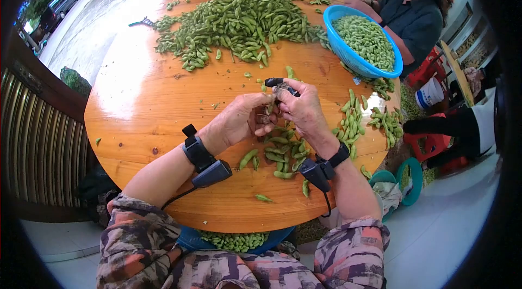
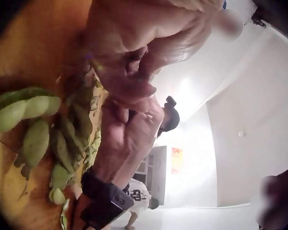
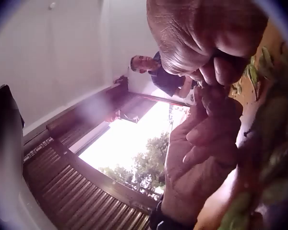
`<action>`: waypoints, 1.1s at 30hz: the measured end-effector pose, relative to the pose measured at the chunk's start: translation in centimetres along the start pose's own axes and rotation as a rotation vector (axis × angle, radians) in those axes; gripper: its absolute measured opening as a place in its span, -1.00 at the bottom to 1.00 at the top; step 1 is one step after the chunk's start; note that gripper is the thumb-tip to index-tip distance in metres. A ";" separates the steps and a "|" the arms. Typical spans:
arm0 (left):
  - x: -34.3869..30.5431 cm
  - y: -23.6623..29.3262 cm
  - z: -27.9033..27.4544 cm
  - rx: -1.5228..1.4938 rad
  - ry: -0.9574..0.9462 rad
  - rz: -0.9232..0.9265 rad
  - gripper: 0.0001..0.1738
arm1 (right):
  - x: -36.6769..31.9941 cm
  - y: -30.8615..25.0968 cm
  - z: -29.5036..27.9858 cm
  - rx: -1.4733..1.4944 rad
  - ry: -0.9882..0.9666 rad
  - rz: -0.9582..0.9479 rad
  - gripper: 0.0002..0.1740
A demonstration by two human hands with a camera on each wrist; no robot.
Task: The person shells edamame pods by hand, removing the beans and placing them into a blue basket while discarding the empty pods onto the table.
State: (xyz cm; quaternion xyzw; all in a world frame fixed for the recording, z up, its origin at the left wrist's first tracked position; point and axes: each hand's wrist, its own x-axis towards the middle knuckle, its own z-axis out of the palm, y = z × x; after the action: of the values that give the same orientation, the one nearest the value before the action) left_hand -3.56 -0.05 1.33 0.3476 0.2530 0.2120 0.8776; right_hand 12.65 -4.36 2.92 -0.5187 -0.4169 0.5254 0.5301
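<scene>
Over the wooden table, my left hand (image 1: pixel 236 120) pinches a small green pod (image 1: pixel 269 108) between thumb and curled fingers. Touching it from the right is my right hand (image 1: pixel 307 112), its thumb and fingers bent in at the same pod. Something black (image 1: pixel 274 81) lies on the right fingers; whether it is a cover or a tool is unclear. In the left wrist view the right hand (image 2: pixel 129 134) meets the left hand (image 2: pixel 153 38), and the fingers hide most of the pod. Loose pods (image 1: pixel 283 150) lie just below the hands.
A large heap of pods (image 1: pixel 244 17) covers the table's far side. A blue basket (image 1: pixel 333 30) of green pieces stands at the right edge, near a seated person (image 1: pixel 416 17). More pods (image 1: pixel 350 120) lie right of the hands. A blue container (image 1: pixel 190 239) is below the near edge.
</scene>
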 end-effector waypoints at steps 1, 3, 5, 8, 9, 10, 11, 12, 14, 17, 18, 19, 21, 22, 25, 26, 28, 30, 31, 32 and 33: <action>-0.1 -0.3 0.1 0.000 0.020 0.022 -0.70 | 0.1 0.0 0.0 0.000 0.000 0.000 -0.82; -0.2 -0.5 0.5 -0.038 0.058 0.011 -0.71 | 0.2 0.2 0.0 -0.137 0.025 -0.062 -0.82; -0.4 -0.6 0.9 -0.075 0.096 -0.002 -0.73 | 0.2 0.4 0.3 -0.325 0.056 -0.214 -0.83; -0.2 -0.9 1.0 -0.112 0.148 0.075 -0.77 | 0.1 0.7 1.0 -0.648 0.116 -0.617 -0.81; 0.2 -1.1 0.3 -0.136 0.126 0.060 -0.78 | 0.1 0.7 1.2 -0.780 0.144 -0.870 -0.79; 0.4 -1.3 -0.4 -0.159 0.103 0.044 -0.79 | -0.3 0.6 1.4 -0.866 0.129 -0.867 -0.77; 0.6 -1.5 -1.1 -0.157 0.104 0.043 -0.79 | -0.3 0.6 1.3 -0.865 0.131 -0.867 -0.77; 0.6 -1.4 -1.3 -0.178 -0.010 0.051 -0.79 | -0.3 0.7 1.3 -0.892 0.113 -0.873 -0.77; 0.7 -1.5 -1.4 -0.198 -0.122 0.059 -0.79 | -0.2 0.8 1.2 -0.919 0.094 -0.879 -0.76; 0.5 -0.9 0.1 -0.060 0.177 0.015 -0.83 | 0.3 1.1 0.7 -0.883 0.130 -0.890 -0.76; 0.4 -0.8 0.0 -0.100 0.116 0.051 -0.84 | 0.4 1.1 0.6 -0.883 0.151 -0.898 -0.76; 0.3 -0.7 -0.1 -0.141 0.056 0.087 -0.86 | 0.4 1.1 0.5 -0.882 0.171 -0.904 -0.76; 0.6 -0.8 0.4 -0.127 0.106 0.100 -0.86 | 0.4 1.0 0.6 -0.868 0.182 -0.902 -0.77; 0.6 -0.9 0.6 -0.112 0.154 0.115 -0.86 | 0.4 0.9 0.7 -0.854 0.195 -0.901 -0.78; 0.9 -1.5 -0.1 -0.157 0.126 0.190 -0.84 | 0.1 -0.1 0.6 -0.705 0.179 -0.700 -0.80; 1.0 -1.7 -0.4 -0.158 0.132 0.194 -0.84 | -0.3 -0.6 0.8 -0.601 0.174 -0.561 -0.80; 1.1 -1.7 -0.5 -0.205 -0.024 0.209 -0.84 | -0.4 -0.8 0.7 -0.566 0.152 -0.499 -0.80; 1.1 -1.8 -0.5 -0.247 -0.021 0.197 -0.84 | -0.2 -0.6 0.7 -0.534 0.134 -0.439 -0.79; 1.1 -1.9 -0.5 -0.288 -0.020 0.181 -0.84 | -0.1 -0.3 0.7 -0.622 0.148 -0.563 -0.79; 1.1 -2.0 -0.4 -0.289 -0.019 0.182 -0.84 | 0.1 -0.1 0.7 -0.710 0.161 -0.687 -0.79; 1.0 -1.9 -0.1 -0.250 0.050 0.167 -0.84 | 0.1 0.0 0.8 -0.710 0.159 -0.687 -0.79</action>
State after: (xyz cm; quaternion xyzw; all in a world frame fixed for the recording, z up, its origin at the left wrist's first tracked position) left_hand -2.44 -0.74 -0.40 0.2502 0.2169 0.3225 0.8867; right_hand 11.83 -4.20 2.98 -0.5383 -0.6750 0.1049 0.4936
